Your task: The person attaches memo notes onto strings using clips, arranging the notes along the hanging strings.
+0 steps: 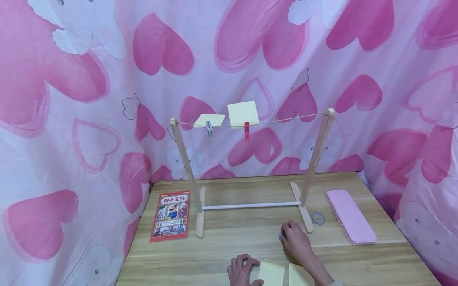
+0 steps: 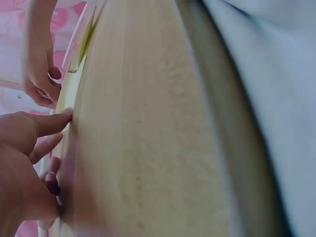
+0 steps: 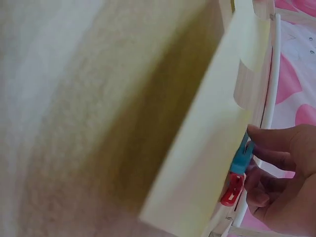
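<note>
My left hand rests on the table at the left edge of a pale yellow sticky note, its thumb and a fingertip at the paper. A second yellow note lies to the right, under my right forearm. Farther forward, my right hand pinches a small blue clothespin between thumb and fingers. Close by the blue one shows a red clothespin, which the hand hides in the head view.
A wooden stand carries a string, where a grey clip and a red clip hold yellow notes. A red booklet lies left; a bluish ring and pink case lie right.
</note>
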A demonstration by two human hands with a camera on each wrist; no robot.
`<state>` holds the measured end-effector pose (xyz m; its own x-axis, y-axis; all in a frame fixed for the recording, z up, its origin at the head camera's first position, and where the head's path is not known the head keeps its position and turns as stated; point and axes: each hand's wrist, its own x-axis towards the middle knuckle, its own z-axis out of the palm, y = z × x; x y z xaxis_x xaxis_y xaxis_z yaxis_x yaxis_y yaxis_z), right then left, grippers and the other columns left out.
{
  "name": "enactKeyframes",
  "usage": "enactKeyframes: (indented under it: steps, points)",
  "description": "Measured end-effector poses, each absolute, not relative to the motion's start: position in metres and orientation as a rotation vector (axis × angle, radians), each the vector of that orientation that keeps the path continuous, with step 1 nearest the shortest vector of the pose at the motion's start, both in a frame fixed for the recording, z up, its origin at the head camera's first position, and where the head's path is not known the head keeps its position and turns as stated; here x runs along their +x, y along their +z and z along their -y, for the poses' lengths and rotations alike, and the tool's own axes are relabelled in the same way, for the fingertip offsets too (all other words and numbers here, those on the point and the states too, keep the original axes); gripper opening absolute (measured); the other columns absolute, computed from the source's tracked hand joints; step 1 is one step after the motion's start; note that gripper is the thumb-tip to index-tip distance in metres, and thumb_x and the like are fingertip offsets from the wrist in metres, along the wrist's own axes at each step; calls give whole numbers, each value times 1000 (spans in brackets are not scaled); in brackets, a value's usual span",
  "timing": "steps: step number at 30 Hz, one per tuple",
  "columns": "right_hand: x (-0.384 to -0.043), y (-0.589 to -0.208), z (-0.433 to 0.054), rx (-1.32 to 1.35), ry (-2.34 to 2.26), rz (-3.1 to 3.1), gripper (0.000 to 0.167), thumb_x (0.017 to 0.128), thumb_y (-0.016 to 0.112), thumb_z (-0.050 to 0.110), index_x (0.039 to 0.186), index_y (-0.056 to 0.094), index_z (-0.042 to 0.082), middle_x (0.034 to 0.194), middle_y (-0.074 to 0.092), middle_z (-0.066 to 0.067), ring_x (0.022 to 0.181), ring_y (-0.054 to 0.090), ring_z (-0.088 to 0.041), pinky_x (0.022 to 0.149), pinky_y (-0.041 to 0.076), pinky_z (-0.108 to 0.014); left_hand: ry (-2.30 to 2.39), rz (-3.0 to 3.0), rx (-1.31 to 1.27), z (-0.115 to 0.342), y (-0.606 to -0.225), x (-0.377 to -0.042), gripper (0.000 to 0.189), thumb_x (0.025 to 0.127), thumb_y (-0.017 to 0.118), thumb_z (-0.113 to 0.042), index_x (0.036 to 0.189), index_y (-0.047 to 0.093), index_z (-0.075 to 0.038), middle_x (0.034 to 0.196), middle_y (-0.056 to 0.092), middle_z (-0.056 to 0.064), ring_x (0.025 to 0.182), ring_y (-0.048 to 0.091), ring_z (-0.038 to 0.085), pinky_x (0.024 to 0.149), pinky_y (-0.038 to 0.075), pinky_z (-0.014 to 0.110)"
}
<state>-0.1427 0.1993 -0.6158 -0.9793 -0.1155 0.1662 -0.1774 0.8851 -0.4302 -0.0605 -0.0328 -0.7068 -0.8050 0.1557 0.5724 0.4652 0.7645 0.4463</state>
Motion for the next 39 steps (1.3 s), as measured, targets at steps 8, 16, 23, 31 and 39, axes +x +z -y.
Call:
enactKeyframes:
  steps: [8, 16, 23, 31, 39]
  points:
    - [-141, -603, -206, 78, 1302, 2832, 40, 97, 82, 7, 131, 69, -8, 107, 75, -8, 86, 67, -14, 76, 60, -34, -735, 2525, -511, 28, -694, -62, 68, 100, 43, -86, 124, 79, -34, 111, 38, -14, 98, 26, 2, 75, 14, 23]
    - [-140, -595, -228, 318, 1996, 2678, 46, 108, 66, 7, 145, 53, -19, 123, 65, -29, 70, 71, -12, 57, 52, -20, -857, 2502, -504, 24, -692, -60, 70, 100, 29, -86, 111, 76, -36, 113, 41, -12, 99, 30, 5, 78, 17, 28]
    - [-138, -592, -237, 505, 2310, 2473, 49, 113, 57, 3, 147, 37, -26, 138, 46, -45, 99, 82, -22, 85, 67, -37, -815, 2615, -540, 22, -688, -63, 77, 100, 42, -84, 144, 69, -27, 117, 39, -10, 100, 30, 7, 80, 19, 29]
    - [-136, -595, -237, 530, 2359, 2409, 47, 113, 55, 3, 145, 34, -25, 137, 42, -45, 100, 81, -22, 92, 66, -42, -903, 2719, -598, 23, -681, -63, 52, 72, 91, -45, 118, 70, -34, 118, 42, -5, 101, 33, 13, 80, 19, 31]
    - [-134, -598, -239, 610, 2321, 2343, 39, 116, 50, 3, 143, 37, -22, 124, 57, -26, 100, 81, -23, 91, 66, -44, -1150, 2544, -668, 24, -692, -60, 37, 97, 79, -41, 123, 60, -23, 111, 63, -8, 95, 42, 1, 81, 25, 31]
